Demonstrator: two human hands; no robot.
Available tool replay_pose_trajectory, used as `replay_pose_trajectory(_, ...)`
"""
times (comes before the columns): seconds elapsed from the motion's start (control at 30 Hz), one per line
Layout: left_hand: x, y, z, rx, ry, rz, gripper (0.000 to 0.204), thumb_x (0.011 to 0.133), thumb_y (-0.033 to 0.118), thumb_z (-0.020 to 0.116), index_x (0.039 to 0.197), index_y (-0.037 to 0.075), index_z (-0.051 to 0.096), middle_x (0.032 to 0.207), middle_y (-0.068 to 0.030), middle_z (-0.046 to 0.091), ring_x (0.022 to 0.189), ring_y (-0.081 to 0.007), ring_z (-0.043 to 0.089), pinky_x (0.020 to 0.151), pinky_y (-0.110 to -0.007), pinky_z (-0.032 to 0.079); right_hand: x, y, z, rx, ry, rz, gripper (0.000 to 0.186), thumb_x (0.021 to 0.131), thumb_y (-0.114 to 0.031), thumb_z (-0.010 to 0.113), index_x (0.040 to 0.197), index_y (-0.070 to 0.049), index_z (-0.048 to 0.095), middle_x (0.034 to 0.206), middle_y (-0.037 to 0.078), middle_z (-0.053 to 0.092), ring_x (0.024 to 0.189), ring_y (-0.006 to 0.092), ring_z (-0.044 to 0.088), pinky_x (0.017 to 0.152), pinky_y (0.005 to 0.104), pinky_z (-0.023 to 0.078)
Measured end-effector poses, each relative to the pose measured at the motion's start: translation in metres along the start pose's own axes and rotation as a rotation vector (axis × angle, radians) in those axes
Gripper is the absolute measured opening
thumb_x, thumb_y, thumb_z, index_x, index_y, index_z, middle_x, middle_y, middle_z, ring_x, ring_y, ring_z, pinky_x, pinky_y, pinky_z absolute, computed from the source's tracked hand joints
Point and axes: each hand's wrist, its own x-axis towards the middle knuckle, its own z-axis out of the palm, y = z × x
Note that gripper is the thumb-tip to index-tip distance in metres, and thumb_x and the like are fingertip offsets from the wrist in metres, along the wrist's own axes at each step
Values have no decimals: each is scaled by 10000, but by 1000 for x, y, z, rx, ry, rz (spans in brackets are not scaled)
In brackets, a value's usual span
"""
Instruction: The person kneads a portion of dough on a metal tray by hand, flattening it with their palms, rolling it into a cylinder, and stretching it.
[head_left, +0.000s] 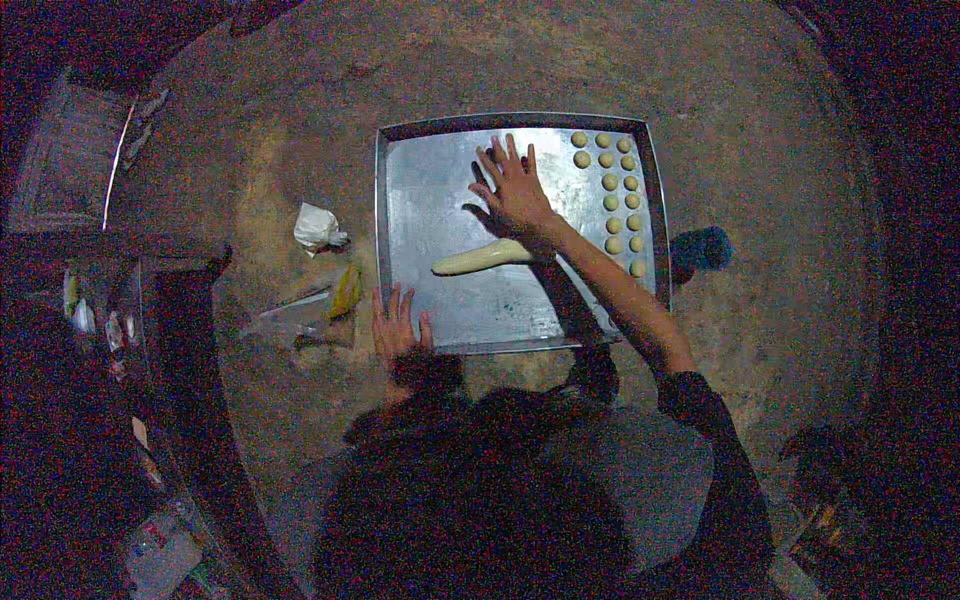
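Note:
A shallow metal tray [480,318] lies on the floor in front of me. On its right side several small round dough balls [611,203] sit in rough columns. A long pale roll of dough [482,259] stretches across the middle, its right end hidden under my right forearm. My right hand [515,190] is over the tray's upper middle, fingers spread, with nothing in it; whether it touches the metal I cannot tell. At the tray's lower left corner my left hand [399,325] rests against the rim, fingers apart and holding nothing.
Left of the tray lie a crumpled white bag [318,228] and a clear plastic bag with something yellow [345,291]. A dark blue cylindrical thing [702,248] is beside the right rim. Dark shelving with assorted items [115,330] stands at far left.

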Motion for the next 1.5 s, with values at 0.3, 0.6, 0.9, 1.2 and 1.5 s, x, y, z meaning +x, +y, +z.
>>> replay_pose_trajectory(0.3,1,-3,3,70,3,-12,475,962,277,599,1396,85,577,1569,-92,454,1533,-383,247,1191,-544,301,-118,-61,10,60,-196,-279,924,965,-697,406,1587,-27,271,1645,254,242,1549,418,170,1251,597,75)
replay_pose_trajectory(0.6,-8,-11,7,84,14,6,463,978,291,584,1404,109,580,1565,-91,455,1530,-394,245,1205,-543,284,-53,-31,18,183,-79,-40,742,1026,-518,460,1581,-50,306,1638,282,231,1540,486,109,1217,667,43)
replay_pose_trajectory(0.9,-17,2,-4,63,-48,-95,468,971,290,590,1402,108,575,1561,-95,458,1512,-392,282,1210,-543,286,-34,-9,8,162,26,-25,605,1000,-435,523,1494,-91,460,1622,220,313,1528,476,166,1207,673,109)
replay_pose_trajectory(1.2,-8,4,4,105,-29,-22,482,953,310,596,1388,103,584,1545,-104,470,1489,-452,285,1209,-577,274,-136,-20,-14,393,-223,-201,898,963,-610,515,1550,36,301,1640,265,244,1552,430,134,1249,622,46)
replay_pose_trajectory(1.5,-7,30,-3,134,49,-64,454,933,276,611,1348,91,604,1511,-117,500,1487,-436,301,1194,-572,293,-26,22,-7,362,-37,43,727,1016,-493,478,1560,-32,334,1629,246,292,1545,455,130,1243,623,29)
